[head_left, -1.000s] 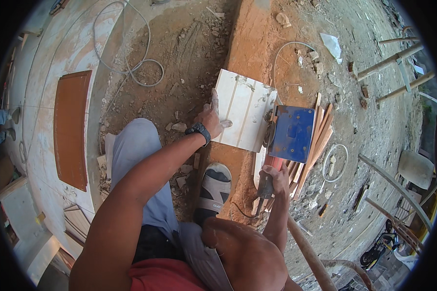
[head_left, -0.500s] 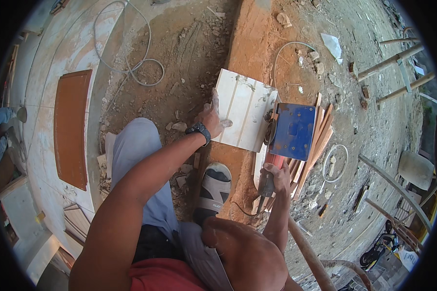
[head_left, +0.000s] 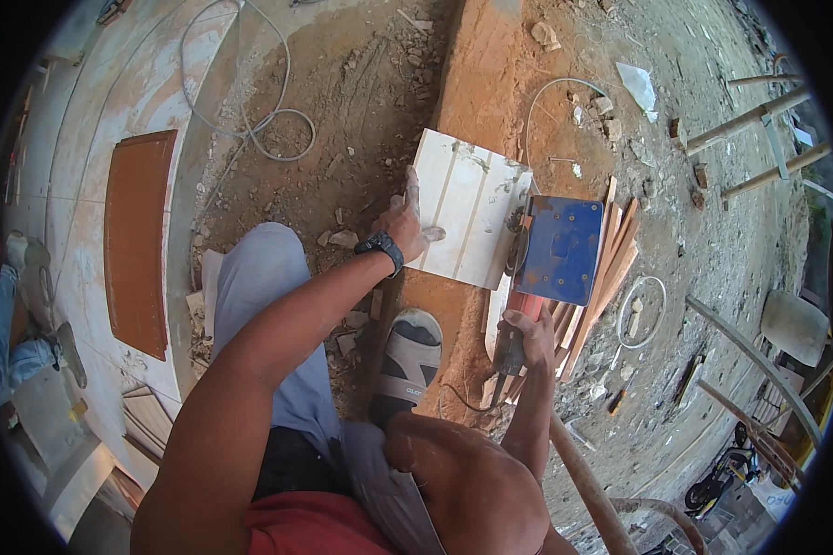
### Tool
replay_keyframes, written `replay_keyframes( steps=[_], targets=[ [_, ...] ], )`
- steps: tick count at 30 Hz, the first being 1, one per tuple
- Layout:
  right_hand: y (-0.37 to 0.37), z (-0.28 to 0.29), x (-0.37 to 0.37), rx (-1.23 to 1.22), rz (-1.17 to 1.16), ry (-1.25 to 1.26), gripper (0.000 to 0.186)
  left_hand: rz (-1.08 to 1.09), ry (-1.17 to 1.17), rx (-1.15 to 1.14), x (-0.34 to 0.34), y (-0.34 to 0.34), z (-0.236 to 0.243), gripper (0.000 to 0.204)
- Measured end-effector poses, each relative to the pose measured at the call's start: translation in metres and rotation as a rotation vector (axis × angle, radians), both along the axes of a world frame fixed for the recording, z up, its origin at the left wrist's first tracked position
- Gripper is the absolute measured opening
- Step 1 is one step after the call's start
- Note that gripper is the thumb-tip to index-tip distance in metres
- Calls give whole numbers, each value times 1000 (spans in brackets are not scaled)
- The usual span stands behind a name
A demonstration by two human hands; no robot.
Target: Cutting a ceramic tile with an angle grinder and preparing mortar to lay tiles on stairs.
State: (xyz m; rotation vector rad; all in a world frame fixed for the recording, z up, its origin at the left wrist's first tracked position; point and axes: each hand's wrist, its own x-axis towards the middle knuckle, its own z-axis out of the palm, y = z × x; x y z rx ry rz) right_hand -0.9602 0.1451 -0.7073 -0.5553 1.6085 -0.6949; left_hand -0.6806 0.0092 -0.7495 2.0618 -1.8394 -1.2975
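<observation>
A white tile (head_left: pixel 466 208) with beige stripes lies over the reddish-brown ledge. My left hand (head_left: pixel 407 224) grips its left edge, thumb flat on top and fingers along the side. My right hand (head_left: pixel 531 340) is wrapped round the dark rear handle of a handheld circular saw (head_left: pixel 528 307) with a red body. The saw's blue base plate (head_left: pixel 559 250) faces up, at the tile's right. Its round guard and blade area touch or overlap the tile's right edge; the blade itself I cannot make out.
Thin wooden strips (head_left: pixel 614 242) lie beneath and beside the saw. A brown panel (head_left: pixel 139 245) lies at the left. A grey cable (head_left: pixel 278 120) loops on the dirt. Wooden poles (head_left: pixel 745 120) stand at right. Another person's jeans-clad legs (head_left: pixel 18 356) show at far left.
The other person's legs at far left have shifted nearer and to the right. My hands, the tile and the saw look almost the same.
</observation>
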Motion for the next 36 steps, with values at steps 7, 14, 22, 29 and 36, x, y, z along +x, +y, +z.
replay_keyframes(
  steps=[7,14,22,29,36],
  targets=[
    [-4,3,0,-9,-19,-17,51,-5,-15,7,0,-1,0,126],
    [-11,5,-3,-32,-22,-21,51,-7,20,63,-1,-3,10,123],
    [-11,2,-3,-16,-25,-21,54,2,16,71,-1,-2,10,123],
    [-13,-1,-3,-12,-15,-24,53,17,5,8,-1,0,3,126],
    [-18,-2,-4,-6,-2,-16,53,10,15,9,0,0,4,127]
  ],
)
